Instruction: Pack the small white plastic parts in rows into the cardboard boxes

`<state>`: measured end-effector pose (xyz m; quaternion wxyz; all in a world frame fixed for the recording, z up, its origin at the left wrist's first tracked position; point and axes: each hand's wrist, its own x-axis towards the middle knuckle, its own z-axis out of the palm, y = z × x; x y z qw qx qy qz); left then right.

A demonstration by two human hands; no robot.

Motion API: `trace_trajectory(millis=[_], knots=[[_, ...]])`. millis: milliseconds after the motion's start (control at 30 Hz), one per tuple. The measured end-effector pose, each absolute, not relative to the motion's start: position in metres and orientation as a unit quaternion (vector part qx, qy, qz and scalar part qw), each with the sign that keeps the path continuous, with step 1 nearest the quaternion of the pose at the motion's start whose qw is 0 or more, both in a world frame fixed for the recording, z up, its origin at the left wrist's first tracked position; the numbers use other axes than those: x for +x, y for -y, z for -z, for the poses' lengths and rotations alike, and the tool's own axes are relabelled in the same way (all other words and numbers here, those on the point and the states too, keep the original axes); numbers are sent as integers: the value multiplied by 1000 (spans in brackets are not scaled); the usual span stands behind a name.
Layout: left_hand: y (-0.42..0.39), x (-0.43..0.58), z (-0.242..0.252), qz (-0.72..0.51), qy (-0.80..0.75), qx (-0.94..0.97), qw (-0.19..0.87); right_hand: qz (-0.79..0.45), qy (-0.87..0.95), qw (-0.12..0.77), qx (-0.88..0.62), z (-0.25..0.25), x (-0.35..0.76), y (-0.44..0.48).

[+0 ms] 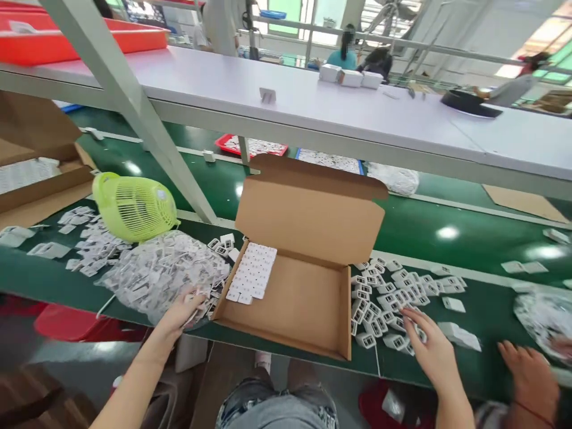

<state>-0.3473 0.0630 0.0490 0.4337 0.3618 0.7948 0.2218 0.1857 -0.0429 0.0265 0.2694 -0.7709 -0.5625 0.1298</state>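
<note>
My left hand (pixel 185 307) is at the near right edge of a clear plastic bag (pixel 161 271) full of small white plastic parts. Its fingers are curled in among the parts, and what they pinch is not clear. On the other side, my right hand (pixel 431 345) reaches over a pile of white square plastic housings (pixel 379 292), thumb and fingers apart, fingertips at the pile's near right side. Between my hands stands an open cardboard box (pixel 308 304). Rows of flat white pieces (pixel 252 271) lie along its left side.
A yellow-green basket (pixel 136 205) tilts behind the bag, near a slanted metal post (pixel 129 101). A white shelf (pixel 214 77) crosses above. Another person's hand (pixel 529 372) rests at the right, beside a row of white pieces (pixel 460 336) and another bag (pixel 543 322).
</note>
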Motion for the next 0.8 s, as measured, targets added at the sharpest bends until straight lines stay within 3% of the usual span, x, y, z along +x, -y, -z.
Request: trace_trajectory(millis=[100, 167, 300, 433, 500, 667, 800], knots=[[-57, -323, -48, -173, -706, 372, 577, -109, 515, 324, -786, -28, 155, 71], [-61, -276, -43, -151, -624, 472, 604, -115, 469, 360, -798, -25, 130, 84], [-67, -139, -22, -115, -448, 699, 546, -150, 455, 395, -784, -11, 81, 92], [-62, -51, 4, -69, -405, 854, 321, -183, 479, 393, -763, -4, 60, 98], [-59, -39, 17, -63, -396, 878, 261, -192, 470, 394, -766, -2, 63, 105], [-52, -49, 34, -47, -374, 896, 234, -234, 475, 387, -755, 5, 99, 115], [-52, -61, 40, -86, -413, 842, 335, -282, 505, 403, -709, 9, 125, 99]])
